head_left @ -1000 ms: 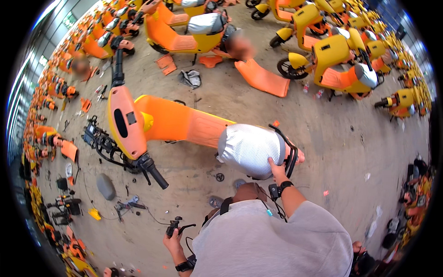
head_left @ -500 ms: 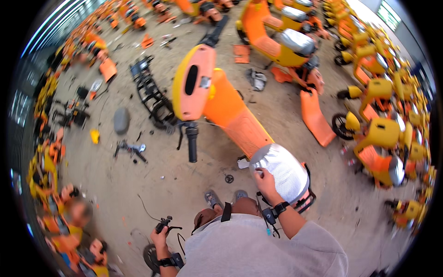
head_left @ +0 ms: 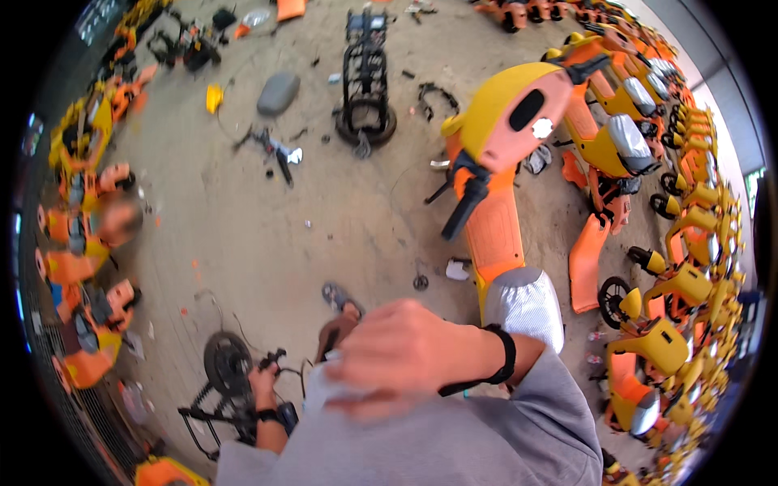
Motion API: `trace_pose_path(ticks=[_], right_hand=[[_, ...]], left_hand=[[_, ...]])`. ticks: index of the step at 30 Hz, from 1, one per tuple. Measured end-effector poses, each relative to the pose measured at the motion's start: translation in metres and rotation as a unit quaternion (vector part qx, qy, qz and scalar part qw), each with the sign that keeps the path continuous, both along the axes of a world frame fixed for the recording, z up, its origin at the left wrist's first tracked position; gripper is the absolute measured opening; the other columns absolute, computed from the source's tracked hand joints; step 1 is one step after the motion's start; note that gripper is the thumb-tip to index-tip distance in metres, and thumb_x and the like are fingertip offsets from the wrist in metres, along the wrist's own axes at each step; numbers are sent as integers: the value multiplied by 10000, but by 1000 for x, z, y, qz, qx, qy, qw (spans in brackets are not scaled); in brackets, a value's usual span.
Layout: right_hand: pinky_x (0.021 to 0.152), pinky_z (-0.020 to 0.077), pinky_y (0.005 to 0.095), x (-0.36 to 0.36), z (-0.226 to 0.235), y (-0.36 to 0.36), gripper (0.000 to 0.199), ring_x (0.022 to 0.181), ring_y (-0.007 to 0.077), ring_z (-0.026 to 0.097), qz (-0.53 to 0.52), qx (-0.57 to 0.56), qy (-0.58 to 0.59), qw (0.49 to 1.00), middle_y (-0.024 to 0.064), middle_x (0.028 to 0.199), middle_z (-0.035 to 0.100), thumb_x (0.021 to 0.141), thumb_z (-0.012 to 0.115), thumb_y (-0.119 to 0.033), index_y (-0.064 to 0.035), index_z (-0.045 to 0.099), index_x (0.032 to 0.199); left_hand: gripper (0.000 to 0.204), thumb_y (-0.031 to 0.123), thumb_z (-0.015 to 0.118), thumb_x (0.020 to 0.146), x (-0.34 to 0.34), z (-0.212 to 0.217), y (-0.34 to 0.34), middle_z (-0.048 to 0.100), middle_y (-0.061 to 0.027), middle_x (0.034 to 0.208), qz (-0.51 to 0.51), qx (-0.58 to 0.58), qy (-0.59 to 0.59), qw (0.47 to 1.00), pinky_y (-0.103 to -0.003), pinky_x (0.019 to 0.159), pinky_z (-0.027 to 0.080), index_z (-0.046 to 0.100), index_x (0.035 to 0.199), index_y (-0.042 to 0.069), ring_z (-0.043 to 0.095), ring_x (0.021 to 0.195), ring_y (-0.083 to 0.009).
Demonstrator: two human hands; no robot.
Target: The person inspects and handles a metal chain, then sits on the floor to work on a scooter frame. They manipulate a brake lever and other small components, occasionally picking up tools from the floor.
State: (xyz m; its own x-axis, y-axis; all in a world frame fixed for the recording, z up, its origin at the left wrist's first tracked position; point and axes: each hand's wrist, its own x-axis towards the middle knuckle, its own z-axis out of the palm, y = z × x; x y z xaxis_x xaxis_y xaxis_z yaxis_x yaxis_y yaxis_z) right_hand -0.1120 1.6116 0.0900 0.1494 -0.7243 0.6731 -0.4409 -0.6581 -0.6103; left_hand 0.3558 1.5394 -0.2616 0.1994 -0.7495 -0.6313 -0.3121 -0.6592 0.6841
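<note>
Our left hand (head_left: 263, 381) grips a black handlebar (head_left: 271, 360) beside a loose wheel (head_left: 227, 360). Our right hand (head_left: 401, 356), blurred, is raised near the scooter (head_left: 494, 162); we cannot tell whether it is clenched. The unheld scooter could tip, and the wheel frame may slip.

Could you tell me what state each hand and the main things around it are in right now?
Right hand: raised close before the camera, blurred, holding nothing visible.
Left hand: gripping a black handlebar.
Scooter: standing, stripped, seat wrapped in silver cover.
Orange panel: detached, lying on the floor.
Grey seat: off its scooter, lying on floor.
</note>
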Motion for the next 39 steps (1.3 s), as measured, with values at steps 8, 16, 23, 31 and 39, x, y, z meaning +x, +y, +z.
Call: trace_pose_path(ticks=[8, 16, 23, 31, 39], right_hand=[[496, 369, 296, 128, 49, -129, 163, 532, 130, 411, 94, -240, -84, 962, 8, 644, 377, 820, 566, -104, -49, 594, 972], [435, 290, 234, 138, 45, -205, 186, 505, 91, 361, 210, -163, -77, 961, -41, 628, 319, 824, 579, -47, -96, 637, 994], [426, 273, 228, 131, 45, -283, 301, 503, 89, 355, 193, -219, -91, 952, -37, 642, 316, 844, 562, -30, -121, 662, 1113], [425, 270, 262, 17, -14, -385, 148, 482, 101, 399, 193, -240, -136, 941, -26, 595, 427, 729, 692, -84, -77, 571, 814], [438, 263, 195, -165, -211, -532, 151, 469, 35, 350, -284, 420, -493, 707, -53, 605, 420, 918, 541, -108, -25, 580, 1039]], left_hand=[[154, 27, 689, 810, 56, -19, -49, 672, -85, 842, 31, 55, -38, 997, -347, 654, 548, 647, 957, 5, 663, 765, -195], [201, 1, 720, 751, 87, -27, -59, 657, -51, 795, 149, 73, -23, 986, -264, 538, 518, 670, 945, -12, 627, 646, -139], [201, -20, 687, 775, 63, -21, -88, 659, -58, 800, 176, 86, -6, 981, -261, 541, 516, 661, 974, -6, 634, 652, -146], [163, -15, 705, 755, 17, -10, -205, 655, -63, 779, 138, 56, -43, 988, -272, 530, 507, 674, 914, -37, 627, 643, -150], [182, -40, 701, 746, -106, 21, -405, 660, -70, 798, 98, 45, -74, 991, -294, 588, 539, 665, 924, -53, 644, 687, -154]])
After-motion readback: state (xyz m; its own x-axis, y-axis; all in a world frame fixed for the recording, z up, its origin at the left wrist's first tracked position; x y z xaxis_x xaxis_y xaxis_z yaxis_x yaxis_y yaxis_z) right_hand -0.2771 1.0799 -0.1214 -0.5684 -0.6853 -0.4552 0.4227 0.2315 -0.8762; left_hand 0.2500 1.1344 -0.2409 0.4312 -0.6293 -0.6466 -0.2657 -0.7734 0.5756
